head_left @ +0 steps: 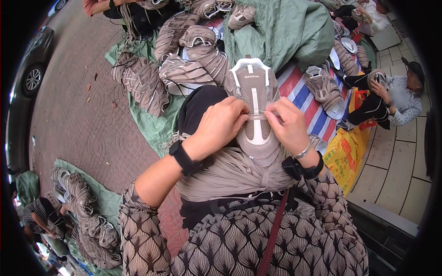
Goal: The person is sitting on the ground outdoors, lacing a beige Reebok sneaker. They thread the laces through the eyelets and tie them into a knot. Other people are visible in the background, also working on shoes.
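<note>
A taupe sneaker upper (251, 87) with white trim lies across my lap, its tongue pointing away from me and its toe toward me. Both hands meet over its middle, at the throat. My left hand (222, 120) pinches a thin light shoelace (256, 117) from the left side, thumb and forefinger together. From the right, my right hand (289, 125) pinches the same lace, which runs straight across the tongue between my fingertips. Under the toe, a thick bundle of loose beige laces (225, 179) rests on my thighs.
Stacked sneaker uppers (138, 83) lie ahead on green sheeting. A large green sack (294, 32) and a striped tarp (290, 87) spread beyond my knees. On the right sits a co-worker (400, 96), near a yellow sack (345, 156). More uppers (99, 230) lie lower left.
</note>
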Demonstrator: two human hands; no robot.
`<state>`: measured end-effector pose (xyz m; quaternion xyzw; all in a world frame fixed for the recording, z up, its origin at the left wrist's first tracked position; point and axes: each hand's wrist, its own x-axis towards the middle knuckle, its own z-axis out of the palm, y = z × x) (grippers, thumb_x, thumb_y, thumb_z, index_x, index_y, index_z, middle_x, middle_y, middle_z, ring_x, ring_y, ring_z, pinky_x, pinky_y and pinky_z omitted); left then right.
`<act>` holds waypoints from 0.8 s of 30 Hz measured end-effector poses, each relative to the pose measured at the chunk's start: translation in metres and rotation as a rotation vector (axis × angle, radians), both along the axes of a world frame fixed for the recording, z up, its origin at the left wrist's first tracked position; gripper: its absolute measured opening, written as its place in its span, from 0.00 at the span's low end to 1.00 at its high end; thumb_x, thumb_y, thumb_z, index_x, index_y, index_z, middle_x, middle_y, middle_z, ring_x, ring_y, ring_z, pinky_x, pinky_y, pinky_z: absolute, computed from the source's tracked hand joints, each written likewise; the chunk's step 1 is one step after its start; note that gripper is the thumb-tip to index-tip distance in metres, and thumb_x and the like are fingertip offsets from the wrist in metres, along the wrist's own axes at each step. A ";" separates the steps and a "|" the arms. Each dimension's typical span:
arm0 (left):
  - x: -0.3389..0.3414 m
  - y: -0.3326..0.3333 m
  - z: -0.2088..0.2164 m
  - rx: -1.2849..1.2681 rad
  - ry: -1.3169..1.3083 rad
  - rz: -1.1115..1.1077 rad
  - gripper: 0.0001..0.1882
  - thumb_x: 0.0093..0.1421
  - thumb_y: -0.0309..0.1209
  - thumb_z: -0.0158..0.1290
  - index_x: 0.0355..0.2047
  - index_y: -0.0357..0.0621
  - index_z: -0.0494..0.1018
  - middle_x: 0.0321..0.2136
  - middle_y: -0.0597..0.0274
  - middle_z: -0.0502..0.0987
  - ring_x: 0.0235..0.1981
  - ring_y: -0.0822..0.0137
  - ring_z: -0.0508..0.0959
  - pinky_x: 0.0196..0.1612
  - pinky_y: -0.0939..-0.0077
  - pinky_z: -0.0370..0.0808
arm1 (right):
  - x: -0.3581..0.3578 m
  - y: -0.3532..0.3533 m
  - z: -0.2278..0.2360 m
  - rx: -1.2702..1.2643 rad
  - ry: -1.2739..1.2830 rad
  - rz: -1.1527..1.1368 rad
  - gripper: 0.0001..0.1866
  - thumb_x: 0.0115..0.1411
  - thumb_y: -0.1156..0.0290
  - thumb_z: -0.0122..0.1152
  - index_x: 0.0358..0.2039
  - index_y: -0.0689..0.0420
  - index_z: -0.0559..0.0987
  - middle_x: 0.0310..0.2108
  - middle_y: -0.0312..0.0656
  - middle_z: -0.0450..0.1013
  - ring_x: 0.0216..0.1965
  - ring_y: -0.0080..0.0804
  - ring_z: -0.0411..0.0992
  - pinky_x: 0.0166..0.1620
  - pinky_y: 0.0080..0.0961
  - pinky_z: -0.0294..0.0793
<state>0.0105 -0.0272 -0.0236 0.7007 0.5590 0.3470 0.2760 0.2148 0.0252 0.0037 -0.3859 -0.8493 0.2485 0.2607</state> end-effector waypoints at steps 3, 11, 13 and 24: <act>0.002 0.008 -0.008 -0.011 -0.009 -0.023 0.08 0.55 0.27 0.59 0.33 0.37 0.74 0.28 0.52 0.76 0.31 0.51 0.78 0.35 0.62 0.74 | -0.001 0.004 -0.007 0.013 -0.034 0.023 0.02 0.55 0.78 0.59 0.29 0.62 0.75 0.28 0.46 0.69 0.31 0.47 0.72 0.34 0.35 0.71; 0.007 0.014 -0.014 -0.034 0.073 -0.053 0.09 0.53 0.26 0.60 0.31 0.35 0.74 0.29 0.50 0.76 0.32 0.49 0.78 0.36 0.60 0.75 | -0.001 0.012 -0.001 0.008 -0.185 0.110 0.02 0.55 0.78 0.58 0.28 0.61 0.74 0.27 0.48 0.67 0.32 0.50 0.71 0.35 0.38 0.70; 0.007 0.014 -0.016 -0.032 0.072 -0.051 0.09 0.53 0.26 0.60 0.31 0.35 0.74 0.29 0.50 0.76 0.32 0.49 0.78 0.35 0.60 0.75 | -0.002 0.011 -0.007 -0.021 -0.146 0.088 0.02 0.55 0.77 0.59 0.29 0.62 0.75 0.27 0.46 0.68 0.30 0.45 0.71 0.34 0.34 0.70; 0.006 0.016 -0.018 -0.032 0.027 -0.069 0.08 0.52 0.25 0.60 0.30 0.35 0.74 0.28 0.50 0.76 0.31 0.50 0.78 0.34 0.61 0.74 | 0.009 0.012 -0.026 -0.260 0.072 0.033 0.02 0.56 0.78 0.59 0.29 0.62 0.76 0.26 0.40 0.68 0.26 0.30 0.68 0.31 0.25 0.67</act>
